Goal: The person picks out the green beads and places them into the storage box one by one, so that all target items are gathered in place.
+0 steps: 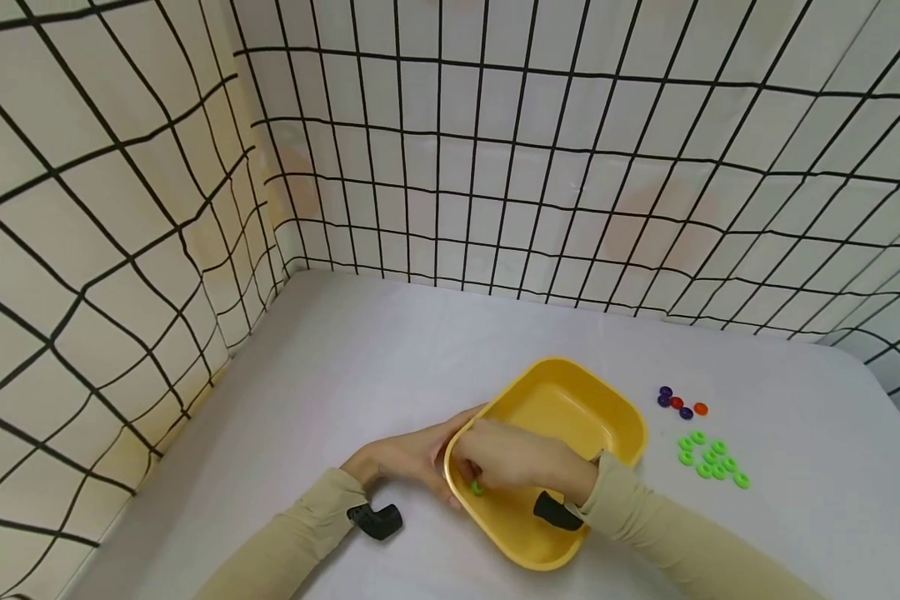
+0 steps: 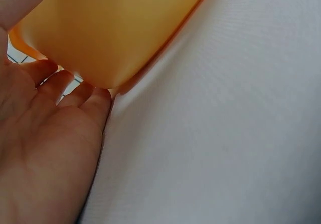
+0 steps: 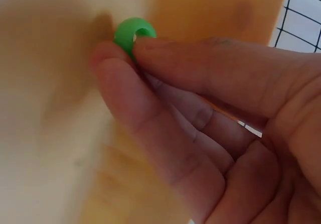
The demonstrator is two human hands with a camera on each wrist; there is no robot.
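A yellow plastic bin (image 1: 555,400) stands on the white table. My left hand (image 1: 412,458) holds its left end from outside, fingers on one side and thumb on the other. In the left wrist view the curled fingers (image 2: 75,93) touch the bin's outer wall (image 2: 115,38). My right hand (image 1: 510,454) is inside the bin near that same end. Between thumb and forefinger it pinches a small green ring (image 3: 134,30), close to the bin's inner surface. The ring's hole shows in the right wrist view.
Right of the bin lie several loose green rings (image 1: 712,457). Behind them is a small group of purple beads (image 1: 686,412), a red bead (image 1: 677,402) and an orange bead (image 1: 701,408). Black netting (image 1: 495,183) over white walls borders the table at the back and sides.
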